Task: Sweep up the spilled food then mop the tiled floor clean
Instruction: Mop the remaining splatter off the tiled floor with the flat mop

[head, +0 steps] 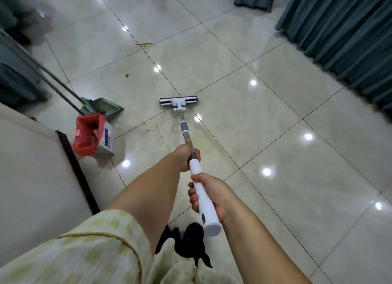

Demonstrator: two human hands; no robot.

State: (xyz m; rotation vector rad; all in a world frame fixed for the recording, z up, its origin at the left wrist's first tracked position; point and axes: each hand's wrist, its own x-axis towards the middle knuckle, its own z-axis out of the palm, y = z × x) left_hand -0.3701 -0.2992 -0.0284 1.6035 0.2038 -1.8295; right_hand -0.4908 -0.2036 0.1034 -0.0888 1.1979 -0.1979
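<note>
The left hand (188,156) is wrapped round the mop (184,127) where the metal shaft meets the white grip, fingers curled over the far side. The right hand (209,195) clamps the same white grip just behind it, nearer the body, with the thumb on top and the fingers curled underneath; the capped end of the handle sticks out past its heel. Straight ahead of the left hand, well out along the shaft, the mop head (179,101) lies flat on the tiled floor (275,124), crosswise to the shaft. Between the left hand and the mop head, slightly to the left of the shaft, a scatter of small yellowish crumbs (157,132) lies on the tile. Far beyond the mop head there is a yellow smear (144,44) by a grout line, and a single yellow bit (126,75) sits ahead and to the left. Left of the left hand stands a white box (107,138) lined with a red bag (88,133), open at the top. Just beyond the box a teal dustpan (108,108) rests on the floor, and two grey poles (63,86) rise from it toward the upper left. Well to the right of both hands, teal drapes (343,33) hang down to the floor. A pale checked sleeve (95,247) covers the upper left arm.
</note>
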